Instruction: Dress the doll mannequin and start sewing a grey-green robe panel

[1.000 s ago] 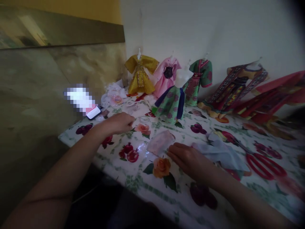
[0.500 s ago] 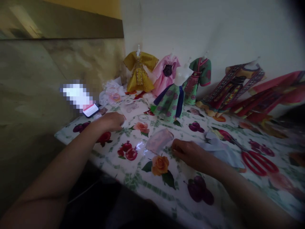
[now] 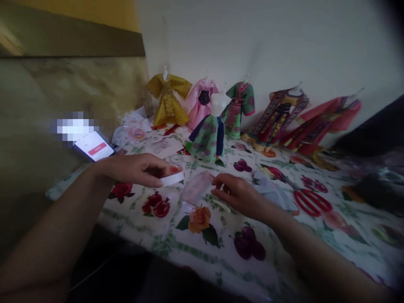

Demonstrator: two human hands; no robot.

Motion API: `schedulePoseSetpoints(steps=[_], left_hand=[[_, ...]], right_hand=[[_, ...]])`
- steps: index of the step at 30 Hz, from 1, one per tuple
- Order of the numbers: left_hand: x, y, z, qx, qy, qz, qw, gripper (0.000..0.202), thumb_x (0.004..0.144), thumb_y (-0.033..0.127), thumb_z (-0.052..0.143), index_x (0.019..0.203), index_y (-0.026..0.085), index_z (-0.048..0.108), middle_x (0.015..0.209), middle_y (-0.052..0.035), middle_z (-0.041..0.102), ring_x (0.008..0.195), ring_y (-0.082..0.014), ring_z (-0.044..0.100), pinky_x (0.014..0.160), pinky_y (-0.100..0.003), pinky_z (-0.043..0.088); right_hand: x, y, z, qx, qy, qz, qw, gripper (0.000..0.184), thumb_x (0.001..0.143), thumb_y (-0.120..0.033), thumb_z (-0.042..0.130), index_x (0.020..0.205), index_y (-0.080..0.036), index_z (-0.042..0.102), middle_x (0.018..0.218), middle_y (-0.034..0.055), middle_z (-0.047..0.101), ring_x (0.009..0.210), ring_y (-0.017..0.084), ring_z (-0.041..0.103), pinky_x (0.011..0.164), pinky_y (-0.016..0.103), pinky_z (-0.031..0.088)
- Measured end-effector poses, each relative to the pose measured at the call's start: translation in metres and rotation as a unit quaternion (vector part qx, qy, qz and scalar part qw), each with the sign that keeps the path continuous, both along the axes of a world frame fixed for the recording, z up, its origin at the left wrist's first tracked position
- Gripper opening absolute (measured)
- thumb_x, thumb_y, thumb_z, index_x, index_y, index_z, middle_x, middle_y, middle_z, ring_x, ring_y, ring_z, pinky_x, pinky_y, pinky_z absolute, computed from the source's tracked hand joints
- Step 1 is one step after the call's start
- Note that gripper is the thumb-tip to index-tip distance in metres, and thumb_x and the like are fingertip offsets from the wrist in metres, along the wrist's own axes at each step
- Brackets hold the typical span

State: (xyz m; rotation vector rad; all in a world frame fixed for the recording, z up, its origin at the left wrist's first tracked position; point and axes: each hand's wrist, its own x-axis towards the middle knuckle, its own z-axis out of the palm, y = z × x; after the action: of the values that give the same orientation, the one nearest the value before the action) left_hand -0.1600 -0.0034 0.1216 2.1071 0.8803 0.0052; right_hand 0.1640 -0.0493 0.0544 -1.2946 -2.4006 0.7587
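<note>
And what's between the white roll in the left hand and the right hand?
Head view: a sheer, pinkish piece of cloth on the tablecloth, between the white roll and the right hand.

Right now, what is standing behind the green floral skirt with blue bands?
Behind the skirt are a pink dress and, farther right, a green robe. The skirt and its white form hide parts of both.

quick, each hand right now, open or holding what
Left hand: closed on a white roll, maybe tape.
Right hand: partly open, beside sheer pink fabric; touching, can't tell.
</note>
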Motion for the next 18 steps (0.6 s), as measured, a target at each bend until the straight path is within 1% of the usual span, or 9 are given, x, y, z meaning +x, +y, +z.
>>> schedulePoseSetpoints(steps=[2,5,7,9,10,12,14,15,18], left_hand=[[0.009,-0.001,0.002,-0.038,-0.037,-0.013,0.999,0.019,0.085,0.040,0.065,0.087,0.021,0.063,0.083,-0.0004,0.059,0.074,-0.0148,0.052,0.067,-0.025,0.041],[0.028,0.001,0.001,-0.101,-0.094,-0.027,0.990,0.018,0.087,0.038,0.064,0.090,0.020,0.065,0.085,-0.0015,0.062,0.075,-0.0146,0.054,0.067,-0.024,0.042],[0.043,0.002,-0.001,-0.130,-0.129,-0.037,0.982,0.018,0.088,0.037,0.064,0.091,0.019,0.066,0.084,-0.0018,0.064,0.072,-0.0135,0.054,0.065,-0.024,0.042],[0.058,0.004,-0.003,-0.142,-0.157,-0.053,0.976,0.020,0.088,0.037,0.065,0.093,0.018,0.066,0.083,-0.0024,0.066,0.071,-0.0129,0.054,0.064,-0.024,0.042],[0.065,0.005,-0.004,-0.147,-0.172,-0.062,0.972,0.021,0.088,0.038,0.065,0.094,0.018,0.066,0.083,-0.0028,0.067,0.071,-0.0129,0.055,0.064,-0.024,0.042],[0.077,0.006,-0.007,-0.154,-0.206,-0.067,0.964,0.027,0.090,0.042,0.064,0.097,0.017,0.065,0.080,-0.0035,0.067,0.070,-0.0131,0.057,0.063,-0.024,0.043],[0.086,0.007,-0.010,-0.159,-0.241,-0.047,0.956,0.033,0.090,0.047,0.062,0.100,0.015,0.064,0.075,-0.0034,0.066,0.065,-0.0131,0.057,0.059,-0.024,0.043],[0.089,0.007,-0.011,-0.161,-0.255,-0.033,0.953,0.036,0.090,0.048,0.062,0.101,0.014,0.064,0.073,-0.0032,0.065,0.062,-0.0131,0.057,0.057,-0.024,0.042],[0.094,0.010,-0.017,-0.177,-0.282,-0.009,0.943,0.038,0.088,0.049,0.064,0.101,0.014,0.064,0.071,-0.0039,0.065,0.059,-0.0134,0.058,0.053,-0.024,0.041]], right_hand=[[-0.002,-0.003,0.004,0.005,0.070,0.003,0.998,0.020,0.097,-0.035,0.055,0.109,-0.020,0.058,0.102,0.0054,0.064,0.079,0.014,0.062,0.070,0.028,0.049],[-0.006,-0.008,0.008,0.017,0.159,0.009,0.987,0.035,0.093,-0.039,0.062,0.124,-0.024,0.053,0.118,0.0071,0.060,0.096,0.016,0.062,0.081,0.030,0.053],[-0.009,-0.012,0.011,0.041,0.210,0.013,0.977,0.045,0.091,-0.040,0.065,0.130,-0.025,0.050,0.126,0.0080,0.056,0.110,0.019,0.059,0.091,0.033,0.052],[-0.009,-0.014,0.013,0.064,0.247,0.019,0.967,0.043,0.092,-0.038,0.065,0.130,-0.024,0.050,0.129,0.0083,0.056,0.116,0.020,0.056,0.097,0.035,0.049],[-0.009,-0.015,0.014,0.071,0.259,0.021,0.963,0.038,0.094,-0.036,0.063,0.128,-0.023,0.052,0.125,0.0080,0.058,0.113,0.019,0.057,0.095,0.034,0.049],[-0.007,-0.015,0.015,0.068,0.279,0.022,0.958,0.025,0.098,-0.034,0.055,0.120,-0.021,0.056,0.110,0.0065,0.063,0.098,0.017,0.060,0.085,0.031,0.050],[-0.004,-0.012,0.015,0.061,0.298,0.015,0.952,0.021,0.100,-0.034,0.051,0.113,-0.020,0.059,0.095,0.0041,0.063,0.083,0.015,0.059,0.073,0.028,0.049],[-0.002,-0.010,0.014,0.059,0.309,0.008,0.949,0.020,0.100,-0.034,0.051,0.111,-0.020,0.060,0.092,0.0034,0.062,0.079,0.015,0.058,0.069,0.027,0.048],[0.002,-0.002,0.009,0.040,0.354,-0.015,0.934,0.021,0.098,-0.037,0.055,0.108,-0.020,0.062,0.091,0.0033,0.064,0.081,0.015,0.058,0.071,0.028,0.048]])
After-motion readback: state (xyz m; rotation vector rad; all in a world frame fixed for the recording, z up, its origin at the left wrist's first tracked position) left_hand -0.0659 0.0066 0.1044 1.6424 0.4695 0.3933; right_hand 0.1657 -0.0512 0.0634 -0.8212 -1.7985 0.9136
